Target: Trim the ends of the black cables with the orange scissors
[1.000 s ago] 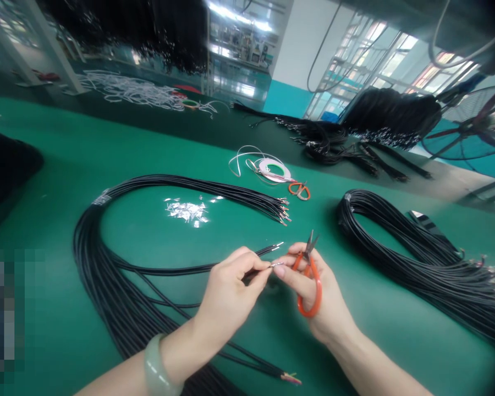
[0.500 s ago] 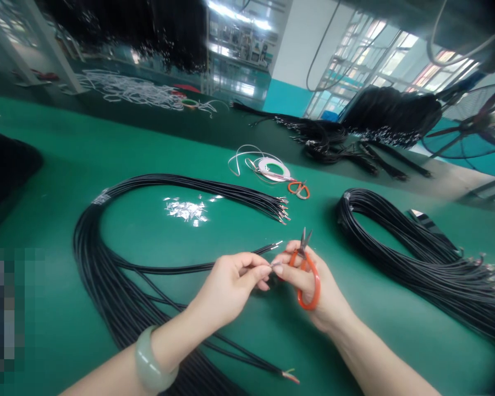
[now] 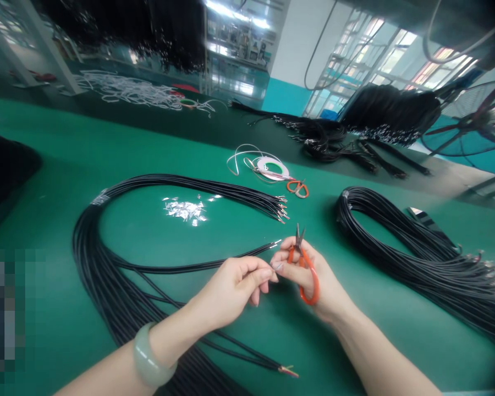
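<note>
My left hand (image 3: 239, 283), a pale green bangle (image 3: 152, 355) on its wrist, pinches something too small to make out between thumb and forefinger. Its fingertips almost meet those of my right hand (image 3: 319, 275). Orange-handled scissors (image 3: 311, 283) are held in my right hand, blades pointing up and slightly apart, while its thumb and forefinger also close near the pinched bit. Just behind the hands lie black cables (image 3: 177, 269) with bare tips. They branch from a big curved bundle (image 3: 86, 236) tied with clear wrap. Another cable end (image 3: 287, 370) shows coloured wires below my hands.
Clear plastic scraps (image 3: 185, 210) lie inside the bundle's curve. Beyond are a white tape coil (image 3: 273, 168) and a second pair of orange-handled scissors (image 3: 297, 188). A looped black cable bundle (image 3: 396, 258) rests at right. A fan (image 3: 478, 118) stands at the far right.
My right hand and the scissors have shifted slightly left and up. The left fingers still pinch, a little further right. The cables have stayed put.
</note>
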{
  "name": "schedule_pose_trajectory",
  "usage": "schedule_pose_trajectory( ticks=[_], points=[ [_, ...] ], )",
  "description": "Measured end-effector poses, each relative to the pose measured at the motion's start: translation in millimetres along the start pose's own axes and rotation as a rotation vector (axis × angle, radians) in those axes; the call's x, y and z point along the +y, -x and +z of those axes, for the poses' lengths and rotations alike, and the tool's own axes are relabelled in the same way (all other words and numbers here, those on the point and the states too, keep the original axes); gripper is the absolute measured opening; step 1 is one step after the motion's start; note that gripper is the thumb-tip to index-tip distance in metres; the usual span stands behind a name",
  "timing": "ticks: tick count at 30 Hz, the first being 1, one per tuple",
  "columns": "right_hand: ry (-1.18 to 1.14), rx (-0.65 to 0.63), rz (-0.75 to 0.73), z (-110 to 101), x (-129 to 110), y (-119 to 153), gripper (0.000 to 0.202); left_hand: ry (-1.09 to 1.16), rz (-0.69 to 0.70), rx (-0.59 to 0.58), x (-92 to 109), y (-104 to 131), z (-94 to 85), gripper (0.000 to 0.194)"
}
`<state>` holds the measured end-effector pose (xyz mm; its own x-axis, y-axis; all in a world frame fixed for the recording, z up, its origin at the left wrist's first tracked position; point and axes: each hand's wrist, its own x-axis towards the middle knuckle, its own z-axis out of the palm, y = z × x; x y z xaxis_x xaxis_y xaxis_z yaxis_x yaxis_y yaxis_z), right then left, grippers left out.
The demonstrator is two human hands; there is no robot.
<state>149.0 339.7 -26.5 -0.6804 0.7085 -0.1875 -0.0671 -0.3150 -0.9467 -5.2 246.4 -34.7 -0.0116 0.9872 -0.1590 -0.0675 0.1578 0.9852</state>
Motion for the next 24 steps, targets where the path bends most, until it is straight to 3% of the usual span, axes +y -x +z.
schedule_pose_trajectory(
  ticks=[3, 8, 16, 20, 24],
  points=[
    [0.019, 0.057, -0.013, -3, 1, -3, 0.038, 0.027, -0.012, 0.005, 2, 0, 1.7, 0.02],
    [0.08, 0.207, -0.084, -6, 1, -7, 0.036, 0.078, -0.004, 0.11, 0, -1, 3.3, 0.015],
    [0.098, 0.213, -0.088, -7, 7, -10, 0.035, 0.054, 0.03, 0.136, -2, -1, 2.1, 0.016],
    [0.2, 0.152, -0.133, 3, 4, -20, 0.031, -0.184, 0.184, 0.158, 8, 7, 5.3, 0.016],
    [0.35, -0.038, -0.208, 33, -4, -53, 0.025, -0.423, 0.375, 0.2, 13, 20, 13.2, 0.019]
  ],
)
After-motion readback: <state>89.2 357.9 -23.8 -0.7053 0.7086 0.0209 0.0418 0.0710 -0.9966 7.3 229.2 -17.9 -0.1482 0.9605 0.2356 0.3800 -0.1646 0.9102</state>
